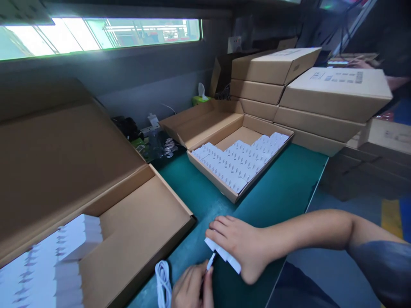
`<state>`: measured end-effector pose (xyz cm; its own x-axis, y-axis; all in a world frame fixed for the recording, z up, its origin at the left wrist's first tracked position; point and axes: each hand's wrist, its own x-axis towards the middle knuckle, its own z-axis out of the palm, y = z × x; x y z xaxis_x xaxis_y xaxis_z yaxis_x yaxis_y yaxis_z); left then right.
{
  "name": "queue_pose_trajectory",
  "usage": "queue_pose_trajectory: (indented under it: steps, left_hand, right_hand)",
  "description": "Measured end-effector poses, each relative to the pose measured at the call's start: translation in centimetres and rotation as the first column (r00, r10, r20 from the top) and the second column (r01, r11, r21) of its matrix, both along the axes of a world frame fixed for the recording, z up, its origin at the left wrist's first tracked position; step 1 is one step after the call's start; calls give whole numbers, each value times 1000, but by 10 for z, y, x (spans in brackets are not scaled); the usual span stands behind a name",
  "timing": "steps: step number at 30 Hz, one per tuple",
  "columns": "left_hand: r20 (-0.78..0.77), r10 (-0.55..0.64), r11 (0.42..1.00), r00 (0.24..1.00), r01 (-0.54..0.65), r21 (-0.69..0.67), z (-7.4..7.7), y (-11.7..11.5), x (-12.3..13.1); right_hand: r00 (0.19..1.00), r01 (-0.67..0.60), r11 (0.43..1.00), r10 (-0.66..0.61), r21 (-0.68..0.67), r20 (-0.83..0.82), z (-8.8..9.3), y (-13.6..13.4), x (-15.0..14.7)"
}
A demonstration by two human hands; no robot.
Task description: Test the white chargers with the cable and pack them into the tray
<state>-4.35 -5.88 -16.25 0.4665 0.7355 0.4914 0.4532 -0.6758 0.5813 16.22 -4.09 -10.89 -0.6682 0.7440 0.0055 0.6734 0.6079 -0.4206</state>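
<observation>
My right hand [239,241] lies palm down over a short row of white power adapters [233,263] on the green table, its fingers closed around their far side. My left hand [192,287] pinches a cable plug [210,262] with a white body and dark tip, pointed at the near face of that row. Whether the tip is inside an adapter or only touching, I cannot tell. A coiled white cable [163,280] lies just left of my left hand. Part of the row is hidden under my right palm.
An open carton [141,214] at left holds stacked white adapters [77,235] with metal prongs. Another open carton [212,177] ahead holds rows of adapters [240,158]. Closed cartons [321,102] are stacked at back right. A tissue pack [201,99] stands by the wall.
</observation>
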Motion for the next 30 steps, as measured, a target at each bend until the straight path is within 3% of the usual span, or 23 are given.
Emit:
queue_pose_trajectory:
  steps: [6,15,25,30]
  left_hand:
    - [-97,-133,991,986,129,-44,6,-7,3]
    - [-163,-155,988,974,156,-10,12,-3,10]
    - [-187,-184,980,965,165,-113,13,-2,12]
    - [-205,-192,979,960,174,-102,15,0,6]
  right_hand:
    - [999,34,999,-34,3,-12,1,-5,-1]
    - [999,29,999,-29,13,-13,1,-7,-2]
    - [999,48,999,-48,3,-5,1,-9,-3]
    - [999,41,999,-41,-14,20,2,-7,-3]
